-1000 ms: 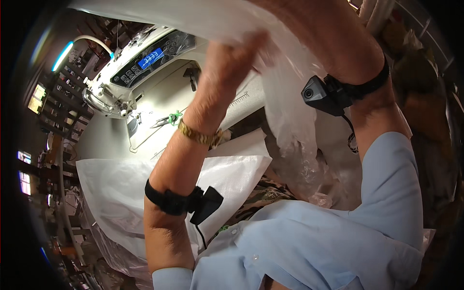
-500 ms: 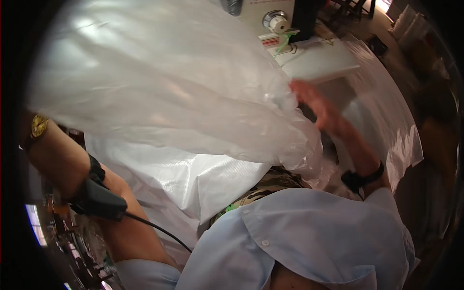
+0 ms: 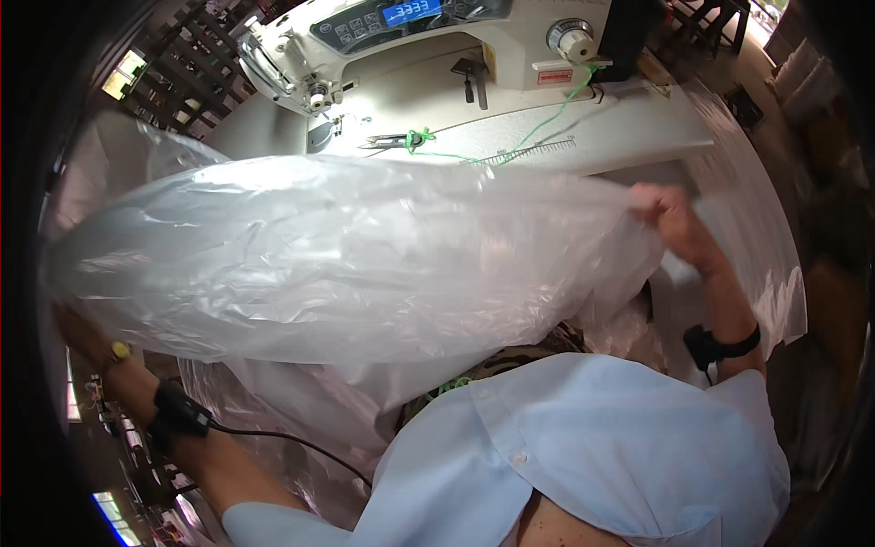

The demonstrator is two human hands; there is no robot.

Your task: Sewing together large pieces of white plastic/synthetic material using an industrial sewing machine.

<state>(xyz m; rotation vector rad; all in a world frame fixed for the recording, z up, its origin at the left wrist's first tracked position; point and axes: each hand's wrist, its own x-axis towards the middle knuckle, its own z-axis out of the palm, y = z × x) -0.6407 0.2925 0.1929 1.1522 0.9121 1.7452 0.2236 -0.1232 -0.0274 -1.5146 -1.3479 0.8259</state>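
Observation:
A large, translucent plastic sheet (image 3: 365, 246) billows across my lap, creased and shiny, in front of a white sewing machine (image 3: 524, 46). My right hand (image 3: 673, 223) is closed on its upper right edge, pinching it up. At the far left, the sheet draws together beside my left hand (image 3: 68, 319), which lies at the dark rim of the picture. The fingers of that hand are hidden, so their grip cannot be made out. Below the main sheet, more pale plastic (image 3: 292, 392) hangs over my left thigh.
Thread snips (image 3: 387, 141) with green thread lie on the white machine bed (image 3: 602, 137), and a green thread trails from the machine's dial. More clear plastic (image 3: 756, 219) drapes over the table's right side. A dark slatted rack (image 3: 182, 68) stands at the back left.
The sheet has come down from in front of the machine, uncovering its head and bed. My right hand has gone from loosely open to closed on the edge; my left arm has moved lower.

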